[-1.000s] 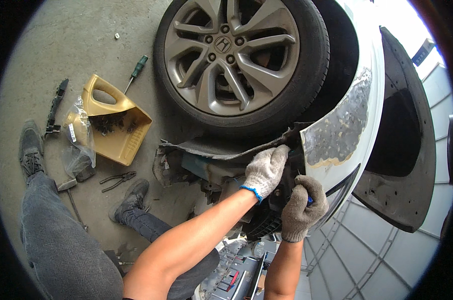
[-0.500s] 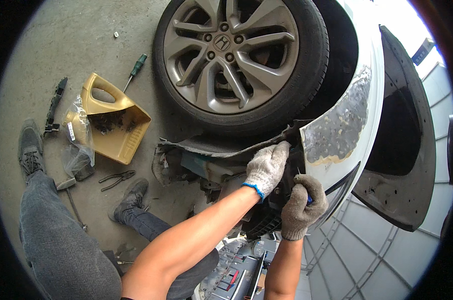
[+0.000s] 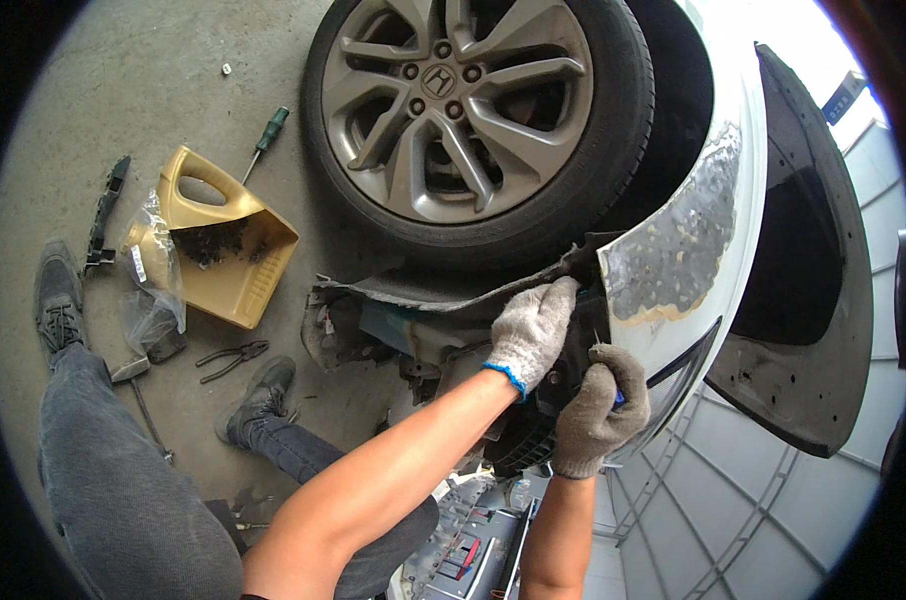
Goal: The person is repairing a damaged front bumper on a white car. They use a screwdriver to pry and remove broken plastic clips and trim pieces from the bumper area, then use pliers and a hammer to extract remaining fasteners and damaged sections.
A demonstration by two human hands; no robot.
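My left hand [image 3: 533, 332], in a whitish knit glove with a blue cuff edge, reaches into the gap beside the car's fender [image 3: 678, 240]. Its fingers are pressed together near the dark wheel arch liner [image 3: 453, 292]; what they grip, if anything, is hidden. Just to the right and nearer, my right hand [image 3: 601, 412] in a dirty grey glove is closed around a blue-handled screwdriver [image 3: 620, 399]. A bit of blue handle shows beside the palm, and its thin metal shaft points up from the thumb. The fender's sanded patch is bare grey metal.
A wheel [image 3: 453, 110] stands just beyond my hands. On the floor to the left lie a cut gold jug [image 3: 238, 265], a green-handled screwdriver [image 3: 270, 130], pliers [image 3: 235, 360], a hammer [image 3: 145, 405] and a black plastic strip [image 3: 108, 210]. A dark panel [image 3: 823, 380] stands at the right.
The whole view has shifted slightly left. Both hands keep almost the same places by the fender, the right one moving only a little left with the screwdriver.
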